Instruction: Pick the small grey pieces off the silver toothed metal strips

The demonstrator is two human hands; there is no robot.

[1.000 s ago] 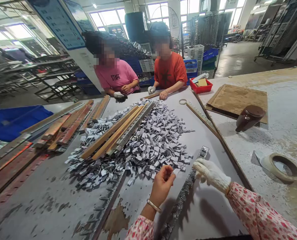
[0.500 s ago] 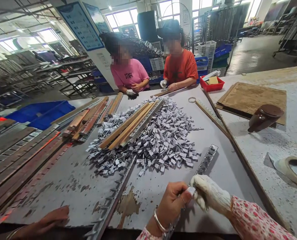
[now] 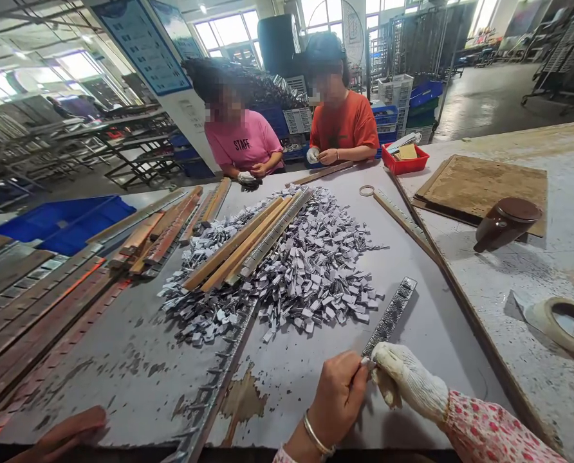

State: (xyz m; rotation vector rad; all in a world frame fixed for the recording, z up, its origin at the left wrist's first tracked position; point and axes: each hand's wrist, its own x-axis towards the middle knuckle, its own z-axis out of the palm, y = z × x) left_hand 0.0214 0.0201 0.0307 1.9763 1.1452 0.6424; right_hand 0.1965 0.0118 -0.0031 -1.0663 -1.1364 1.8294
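My left hand (image 3: 336,395), bare with a silver bangle at the wrist, is closed in a pinch. A small pale piece (image 3: 365,363) shows at its fingertips, mostly hidden. Against those fingertips, my right hand (image 3: 409,378) in a white knitted glove is also closed; what it grips is hidden. From beneath the hands a narrow strip with a dark, speckled metallic face (image 3: 391,315) slants away to the upper right. Beyond the hands lies a big heap of small white-and-grey pieces (image 3: 316,263).
Wooden bars (image 3: 239,247) rest on the heap. A slotted bar (image 3: 219,379) runs left of my hands; long bars (image 3: 40,308) fill the left side. Another person's hand (image 3: 72,432) is at lower left. Two co-workers sit opposite. Rightward are a brown cup (image 3: 506,225) and a tape roll (image 3: 564,325).
The small pale piece between my hands shows less, now mostly covered by my fingers. My left hand has turned slightly. The whole view has shifted a little.
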